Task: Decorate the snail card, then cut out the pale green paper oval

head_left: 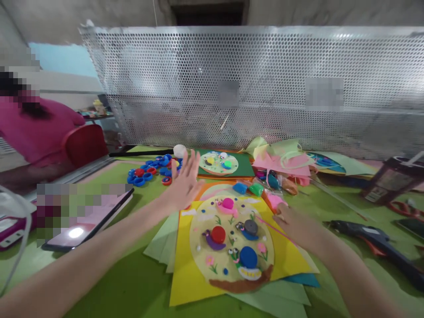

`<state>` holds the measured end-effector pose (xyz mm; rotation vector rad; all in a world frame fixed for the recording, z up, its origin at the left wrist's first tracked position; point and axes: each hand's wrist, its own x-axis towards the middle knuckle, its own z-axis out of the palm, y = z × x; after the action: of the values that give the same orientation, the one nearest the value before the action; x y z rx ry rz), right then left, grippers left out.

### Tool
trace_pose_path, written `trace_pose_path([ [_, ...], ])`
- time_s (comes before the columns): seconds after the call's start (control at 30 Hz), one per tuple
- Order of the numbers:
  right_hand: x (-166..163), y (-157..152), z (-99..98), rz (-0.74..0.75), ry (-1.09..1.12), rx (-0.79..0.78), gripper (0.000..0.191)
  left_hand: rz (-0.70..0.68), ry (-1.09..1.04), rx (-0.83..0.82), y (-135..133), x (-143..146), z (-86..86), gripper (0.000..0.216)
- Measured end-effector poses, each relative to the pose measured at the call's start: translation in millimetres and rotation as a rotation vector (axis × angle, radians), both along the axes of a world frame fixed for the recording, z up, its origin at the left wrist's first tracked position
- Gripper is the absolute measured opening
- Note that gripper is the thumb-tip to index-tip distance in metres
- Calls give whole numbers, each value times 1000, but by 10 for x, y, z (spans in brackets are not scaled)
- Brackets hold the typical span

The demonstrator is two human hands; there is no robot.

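My left hand (184,185) is raised over the table with its fingers spread, holding nothing, near a cluster of blue and red bottle caps (139,180). My right hand (286,217) has its fingers curled at the edge of a pink clay packet (275,201); what it grips is unclear. A thin pink stick (270,225) lies under that hand. Between my hands is a yellow sheet (185,282) bearing a cream round picture (202,247). On it are snails with bottle-cap shells, including a red cap (218,235) and a blue cap (248,257), plus small flowers.
Behind lies a green card (245,165) with another round picture. Blue and green clay packets (256,190) sit nearby. A glue gun (371,238) and a dark cup (392,181) are right; a phone (96,216) is left. A perforated metal panel (265,66) stands behind; a person in pink sits left.
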<state>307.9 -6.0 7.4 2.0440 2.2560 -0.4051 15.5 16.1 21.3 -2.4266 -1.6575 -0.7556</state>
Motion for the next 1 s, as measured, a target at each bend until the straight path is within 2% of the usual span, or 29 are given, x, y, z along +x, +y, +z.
trace_pose_path([
  [0.17,12,14,5,-3,9,-7,15,-16,13,-68,208,155,-330,44],
  [0.27,7,19,5,3,3,-21,14,-46,10,-130,216,140,-417,39],
  [0.5,-30,-3,45,-3,-32,-50,15,-49,-85,-143,305,91,-290,34],
  [0.63,-24,-9,54,-8,-16,-48,16,-141,-101,-154,286,118,-329,38],
  [0.8,-32,-16,60,-5,1,-39,15,-182,-150,-160,287,105,-384,39],
  [0.9,-44,-25,87,-19,6,-46,16,-226,-160,-168,318,88,-365,43],
  [1.0,-44,-29,101,-25,13,-55,18,-215,-191,-137,344,84,-319,44],
])
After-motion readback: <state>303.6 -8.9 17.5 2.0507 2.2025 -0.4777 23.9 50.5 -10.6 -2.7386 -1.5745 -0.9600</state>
